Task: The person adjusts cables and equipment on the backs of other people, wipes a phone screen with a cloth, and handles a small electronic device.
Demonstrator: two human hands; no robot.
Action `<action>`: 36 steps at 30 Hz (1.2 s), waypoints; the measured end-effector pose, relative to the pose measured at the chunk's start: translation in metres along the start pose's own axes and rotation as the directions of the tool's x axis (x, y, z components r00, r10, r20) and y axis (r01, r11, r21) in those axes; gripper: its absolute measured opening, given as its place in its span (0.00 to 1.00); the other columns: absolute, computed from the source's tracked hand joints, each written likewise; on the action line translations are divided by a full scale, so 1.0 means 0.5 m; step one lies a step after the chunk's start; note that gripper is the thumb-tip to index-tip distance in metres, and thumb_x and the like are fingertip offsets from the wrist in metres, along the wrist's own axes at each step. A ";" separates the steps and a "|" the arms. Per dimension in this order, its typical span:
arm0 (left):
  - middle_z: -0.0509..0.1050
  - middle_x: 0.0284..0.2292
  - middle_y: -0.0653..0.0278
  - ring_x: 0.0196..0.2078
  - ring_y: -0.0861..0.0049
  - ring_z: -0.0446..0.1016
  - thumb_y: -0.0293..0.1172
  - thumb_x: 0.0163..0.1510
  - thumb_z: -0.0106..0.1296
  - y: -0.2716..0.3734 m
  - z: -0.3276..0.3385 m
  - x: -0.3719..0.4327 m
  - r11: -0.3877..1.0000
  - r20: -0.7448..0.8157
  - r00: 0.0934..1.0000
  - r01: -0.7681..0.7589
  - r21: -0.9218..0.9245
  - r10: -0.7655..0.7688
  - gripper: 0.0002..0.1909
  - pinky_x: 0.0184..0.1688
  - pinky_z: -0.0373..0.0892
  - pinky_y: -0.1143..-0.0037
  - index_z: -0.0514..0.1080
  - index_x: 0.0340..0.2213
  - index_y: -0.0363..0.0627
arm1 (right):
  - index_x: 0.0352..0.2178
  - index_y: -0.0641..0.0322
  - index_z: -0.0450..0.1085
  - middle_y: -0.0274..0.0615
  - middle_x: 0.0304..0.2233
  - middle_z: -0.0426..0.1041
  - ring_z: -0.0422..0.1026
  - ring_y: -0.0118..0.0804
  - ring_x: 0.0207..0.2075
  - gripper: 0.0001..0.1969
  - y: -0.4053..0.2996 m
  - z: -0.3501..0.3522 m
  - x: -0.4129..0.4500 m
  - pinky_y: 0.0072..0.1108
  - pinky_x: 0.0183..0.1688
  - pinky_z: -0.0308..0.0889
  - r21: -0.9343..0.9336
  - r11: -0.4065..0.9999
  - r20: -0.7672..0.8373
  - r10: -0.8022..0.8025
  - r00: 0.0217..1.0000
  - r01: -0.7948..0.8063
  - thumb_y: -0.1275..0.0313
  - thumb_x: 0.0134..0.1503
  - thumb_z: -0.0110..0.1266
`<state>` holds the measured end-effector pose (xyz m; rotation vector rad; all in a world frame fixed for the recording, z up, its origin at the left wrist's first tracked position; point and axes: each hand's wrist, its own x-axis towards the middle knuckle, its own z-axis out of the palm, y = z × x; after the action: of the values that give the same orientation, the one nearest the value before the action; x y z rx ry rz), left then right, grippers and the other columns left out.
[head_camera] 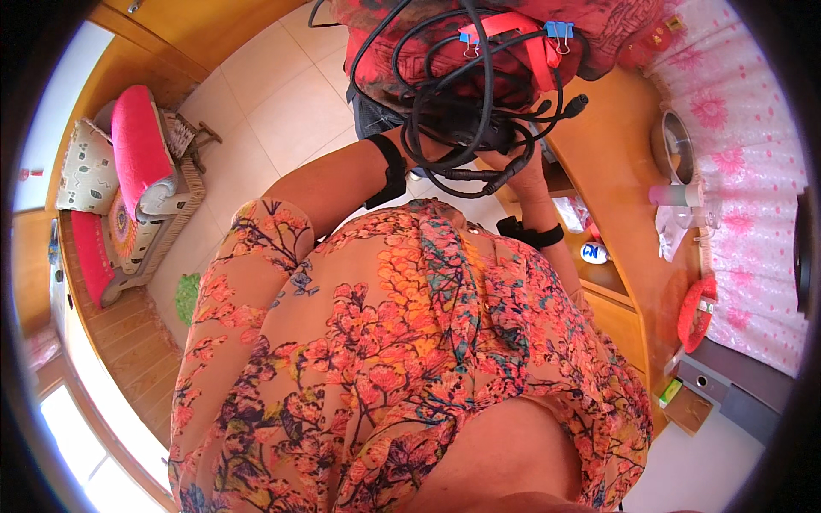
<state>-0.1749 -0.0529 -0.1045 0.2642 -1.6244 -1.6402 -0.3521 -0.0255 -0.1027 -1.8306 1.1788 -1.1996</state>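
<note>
Coiled black cables (417, 83) hang over dark red patterned cloth (385, 64) at the top. Among their loops is a black device (481, 128), its details hard to make out. My left hand (433, 146) reaches behind the loops to the device's left side, its fingers mostly hidden. At the device's lower right, my right hand (516, 168) is closed around its edge, partly behind the cables. Red ribbon (542, 61) and two blue binder clips (559, 31) lie on the cloth. A cable connector (580, 102) sticks out to the right. Both wrists wear black bands.
A wooden cabinet (603, 167) stands on the right, with a metal bowl (675, 147), a tumbler (673, 195) and a red ring-shaped item (696, 314) on top. An open shelf holds a white bottle (594, 252). Left are a wooden bench (128, 327) and a pink rolled cushion (138, 147).
</note>
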 end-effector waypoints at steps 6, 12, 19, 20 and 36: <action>0.67 0.42 0.60 0.43 0.72 0.66 0.35 0.51 0.43 -0.075 -0.048 -0.030 0.828 -0.003 1.000 -0.004 0.560 0.006 0.16 0.45 0.62 0.75 0.65 0.41 0.44 | 0.34 0.68 0.62 0.38 0.30 0.67 0.64 0.29 0.31 0.26 -0.002 0.000 0.001 0.20 0.36 0.62 0.037 0.999 0.011 -0.011 1.000 0.010 0.71 0.30 0.62; 0.69 0.28 0.55 0.30 0.60 0.69 0.30 0.41 0.48 -0.046 -0.085 -0.130 0.373 0.021 0.998 -0.044 0.927 0.066 0.14 0.32 0.67 0.72 0.68 0.32 0.39 | 0.33 0.66 0.60 0.39 0.26 0.71 0.69 0.27 0.28 0.26 0.002 -0.012 0.007 0.18 0.32 0.65 0.028 0.999 0.052 -0.016 0.999 0.015 0.71 0.31 0.64; 0.68 0.34 0.55 0.36 0.60 0.68 0.25 0.33 0.54 0.046 -0.048 -0.170 0.442 -0.266 0.893 0.086 0.893 0.363 0.26 0.38 0.65 0.73 0.64 0.40 0.40 | 0.33 0.69 0.60 0.41 0.29 0.70 0.68 0.27 0.31 0.25 0.001 -0.009 -0.015 0.18 0.34 0.64 0.178 0.965 0.110 0.176 0.978 -0.193 0.73 0.33 0.62; 0.69 0.35 0.55 0.37 0.61 0.68 0.25 0.33 0.54 0.056 -0.045 -0.173 0.485 -0.332 0.849 0.105 0.868 0.412 0.27 0.39 0.65 0.74 0.64 0.40 0.40 | 0.33 0.69 0.60 0.41 0.29 0.70 0.68 0.27 0.31 0.25 0.013 -0.011 -0.019 0.18 0.34 0.64 0.175 0.965 0.115 0.179 0.977 -0.197 0.73 0.33 0.62; 0.68 0.36 0.64 0.37 0.79 0.67 0.39 0.46 0.49 0.036 -0.086 -0.242 0.850 -0.542 0.709 0.158 -0.502 -0.452 0.22 0.40 0.65 0.79 0.64 0.43 0.45 | 0.34 0.51 0.66 0.34 0.32 0.70 0.67 0.36 0.37 0.11 0.138 -0.025 0.040 0.26 0.43 0.60 -0.478 0.646 0.224 -0.565 0.794 0.595 0.71 0.45 0.51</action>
<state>-0.0603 -0.0040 -0.1398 0.8230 -0.6900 -1.8263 -0.3829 -0.0712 -0.1502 -2.8108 0.9628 -1.2056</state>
